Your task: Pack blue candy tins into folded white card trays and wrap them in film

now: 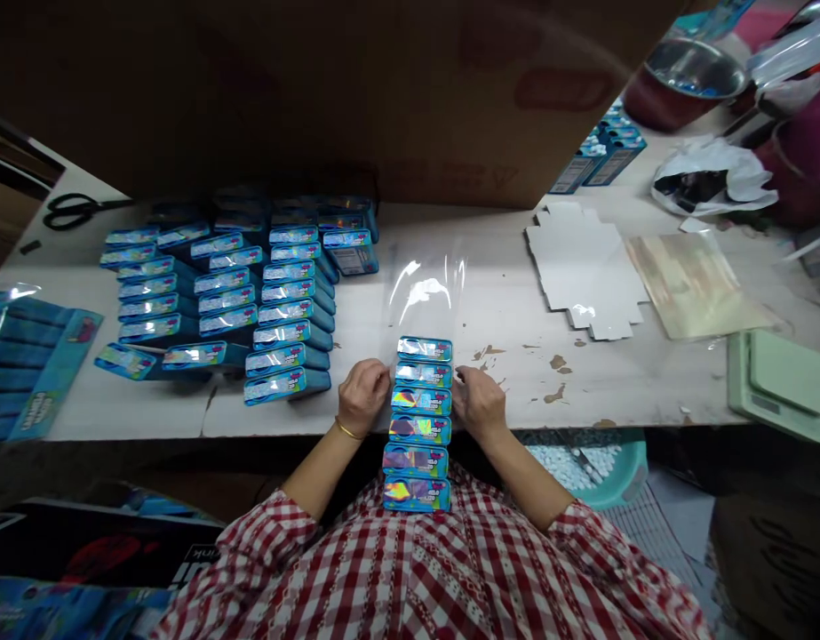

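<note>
A column of six blue boxes (417,427) is standing gathered between the hands. The left hand (362,397) and right hand (480,402) are half closed, pressing the column's upper sides. A clear plastic sheet (426,289) is lying just beyond the hands. Many more boxes (276,302) are lying ungathered in rows left of the left hand.

The person wears a red and white checked shirt (410,569) with short sleeves (266,533). One gold bangle (347,430) sits on the left wrist (354,430).
</note>
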`<state>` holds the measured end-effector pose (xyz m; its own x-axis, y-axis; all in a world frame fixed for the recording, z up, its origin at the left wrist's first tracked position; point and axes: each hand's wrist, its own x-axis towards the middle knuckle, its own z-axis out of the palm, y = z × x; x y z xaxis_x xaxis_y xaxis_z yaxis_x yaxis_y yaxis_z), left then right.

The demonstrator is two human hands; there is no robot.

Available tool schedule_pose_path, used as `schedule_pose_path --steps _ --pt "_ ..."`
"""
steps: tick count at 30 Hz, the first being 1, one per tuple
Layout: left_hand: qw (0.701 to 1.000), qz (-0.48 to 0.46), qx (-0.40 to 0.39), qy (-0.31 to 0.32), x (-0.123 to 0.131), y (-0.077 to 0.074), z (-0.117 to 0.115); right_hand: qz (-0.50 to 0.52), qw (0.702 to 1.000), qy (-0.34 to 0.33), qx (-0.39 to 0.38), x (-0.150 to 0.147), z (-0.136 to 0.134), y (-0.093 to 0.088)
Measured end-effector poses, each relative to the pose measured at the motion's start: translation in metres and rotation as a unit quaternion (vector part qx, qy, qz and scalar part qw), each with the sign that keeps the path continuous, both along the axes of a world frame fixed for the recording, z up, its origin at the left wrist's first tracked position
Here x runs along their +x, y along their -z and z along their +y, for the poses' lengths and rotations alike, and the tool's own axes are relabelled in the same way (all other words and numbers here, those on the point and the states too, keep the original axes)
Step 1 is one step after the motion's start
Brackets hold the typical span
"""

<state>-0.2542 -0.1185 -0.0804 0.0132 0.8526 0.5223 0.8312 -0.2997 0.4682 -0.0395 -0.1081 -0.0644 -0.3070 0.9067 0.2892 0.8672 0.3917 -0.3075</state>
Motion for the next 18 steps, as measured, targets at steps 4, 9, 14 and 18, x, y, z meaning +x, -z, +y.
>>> schedule_pose_path --steps 4,9,14,18 --pt "0.996 -0.052 -0.05 -0.049 0.004 0.005 0.005 -0.046 0.999 0.012 0.007 -0.003 0.005 0.002" --pt "0.993 0.0 -0.113 -0.025 0.005 0.003 0.013 -0.066 0.997 -0.027 0.005 0.0 0.012 0.003" --pt "0.989 0.1 -0.104 0.036 -0.002 0.002 0.002 -0.066 0.993 -0.085 0.04 0.008 0.009 0.002" --pt "0.987 0.113 -0.065 0.098 -0.009 0.004 -0.018 -0.038 0.982 -0.174 0.061 0.017 -0.015 0.004"
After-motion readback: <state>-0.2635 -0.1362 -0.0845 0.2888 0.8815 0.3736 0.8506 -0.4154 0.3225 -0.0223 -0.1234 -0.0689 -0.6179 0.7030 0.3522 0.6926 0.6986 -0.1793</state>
